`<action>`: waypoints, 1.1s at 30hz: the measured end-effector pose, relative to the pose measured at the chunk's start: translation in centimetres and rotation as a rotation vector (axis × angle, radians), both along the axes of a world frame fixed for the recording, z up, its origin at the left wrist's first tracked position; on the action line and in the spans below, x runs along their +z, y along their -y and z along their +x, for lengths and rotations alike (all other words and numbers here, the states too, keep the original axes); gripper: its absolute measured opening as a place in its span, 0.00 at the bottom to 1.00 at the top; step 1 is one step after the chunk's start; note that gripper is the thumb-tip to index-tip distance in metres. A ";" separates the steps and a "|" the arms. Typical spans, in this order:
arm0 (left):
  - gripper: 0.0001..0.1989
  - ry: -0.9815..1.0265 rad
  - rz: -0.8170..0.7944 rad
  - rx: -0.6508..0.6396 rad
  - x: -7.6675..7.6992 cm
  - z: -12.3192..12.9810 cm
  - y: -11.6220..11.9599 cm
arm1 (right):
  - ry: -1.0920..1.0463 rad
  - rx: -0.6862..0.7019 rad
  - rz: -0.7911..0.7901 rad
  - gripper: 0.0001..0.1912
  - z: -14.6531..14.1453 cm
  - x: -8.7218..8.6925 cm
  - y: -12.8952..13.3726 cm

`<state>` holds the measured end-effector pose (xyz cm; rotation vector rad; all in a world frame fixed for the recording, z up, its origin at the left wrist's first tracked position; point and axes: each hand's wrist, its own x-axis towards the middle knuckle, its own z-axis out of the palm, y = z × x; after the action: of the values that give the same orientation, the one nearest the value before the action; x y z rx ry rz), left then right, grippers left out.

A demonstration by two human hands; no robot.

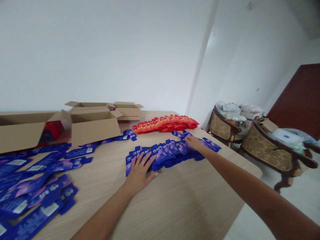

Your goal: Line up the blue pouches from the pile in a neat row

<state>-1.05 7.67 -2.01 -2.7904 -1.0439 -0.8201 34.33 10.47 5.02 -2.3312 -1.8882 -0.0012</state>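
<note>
A row of overlapping flat blue cartons [163,155] with pink and violet print and small tabs lies on the table in front of me. My left hand [140,173] rests on the row's left end, fingers spread flat across the cartons and thumb on the wood beside them. Farther right, my right hand [194,143] is closed at the row's upper edge, its fingers curled down on a blue carton; the fingertips are partly hidden. Beyond the row, red and orange flat cartons [165,124] lie fanned in a similar overlapping row.
Loose blue cartons [37,190] are heaped at the left of the wooden table [160,206]. Several open cardboard boxes [95,128] stand behind them by the wall; a red box [53,130] shows between two. Past the table's right edge stand carved armchairs [262,146] piled with bags.
</note>
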 end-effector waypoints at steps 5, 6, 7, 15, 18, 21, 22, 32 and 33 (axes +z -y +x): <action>0.33 -0.024 -0.026 0.006 0.3 -0.3 0.1 | 0.006 -0.091 0.018 0.16 2.9 0.7 -3.9; 0.33 -0.030 -0.032 0.006 0.3 -0.3 0.1 | 0.007 -0.096 0.006 0.16 3.4 0.7 -4.9; 0.33 -0.037 -0.038 0.005 0.4 -0.3 0.1 | 0.009 -0.098 -0.007 0.15 3.7 0.5 -5.9; 0.35 -0.081 -0.063 0.008 0.6 -0.4 -0.2 | 0.010 -0.042 -0.148 0.19 3.4 -1.5 -13.0; 0.35 -0.091 -0.081 0.008 0.7 -0.4 -0.2 | -0.002 -0.044 -0.198 0.19 3.3 -2.0 -14.2; 0.36 -0.080 -0.090 0.002 0.8 -0.4 -0.2 | -0.014 -0.026 -0.234 0.16 3.6 -2.0 -14.6; 0.36 -0.077 -0.094 0.000 0.8 -0.4 -0.3 | -0.016 -0.017 -0.243 0.16 3.7 -2.0 -14.6; 0.36 -0.072 -0.110 0.001 0.8 -0.4 -0.2 | 0.028 0.085 -0.332 0.18 3.9 -2.0 -14.1; 0.36 -0.070 -0.103 0.002 0.8 -0.4 -0.2 | 0.032 0.097 -0.331 0.20 3.8 -2.0 -13.9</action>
<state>-1.43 7.87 -1.17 -2.8793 -1.1079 -0.6813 38.15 24.41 3.00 -2.4475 -2.1582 0.3096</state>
